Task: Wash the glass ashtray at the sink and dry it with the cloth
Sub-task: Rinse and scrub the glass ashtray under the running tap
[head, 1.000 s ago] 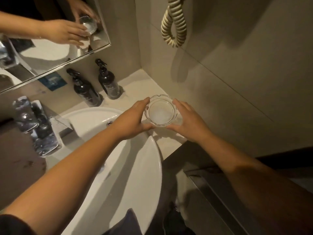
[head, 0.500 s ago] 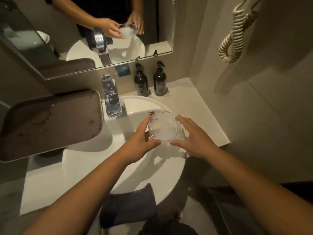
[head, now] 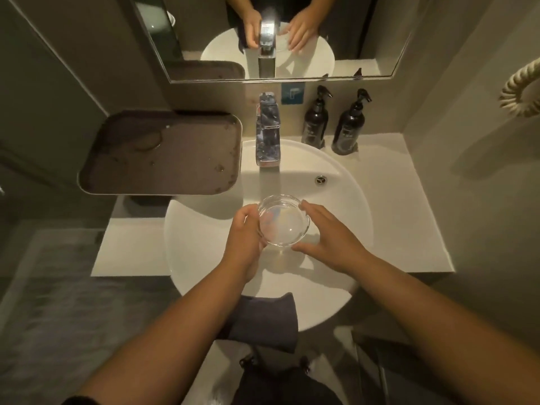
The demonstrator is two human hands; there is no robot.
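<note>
A wide mirror (head: 292, 36) ran along the wall above the counter and reflected the basin, the tap and both hands. Below it lay the pale counter (head: 409, 223), with the round white sink (head: 350, 206) set into it and overhanging its front edge. A dark rectangular tray (head: 160, 153) sat to the left at the back, its near right corner reaching over the sink's rim and its surface dotted with wet marks. A dark grey cloth (head: 263, 323) hung over the sink's front lip, between the two forearms. Two dark pump bottles (head: 333, 121) stood upright side by side at the back right, just beside the rim and apart from each other. The chrome faucet (head: 267, 133) stood at the back centre, its spout pointing forward over the basin; whether water ran from it could not be told. A coiled cream cord (head: 520, 95) hung at the right wall. The left hand (head: 245, 238) gripped the glass ashtray (head: 282, 220) at its left edge, thumb on the rim and fingers beneath. The right hand (head: 330, 235) was spread wide beside the ashtray's right edge, fingers loosely extended; contact with the glass could not be made out. The ashtray was held over the middle of the basin, in front of the spout, mouth upward and roughly level. Being round, it showed no long axis. A small overflow hole (head: 320, 180) sat in the basin wall to the right of the spout.
</note>
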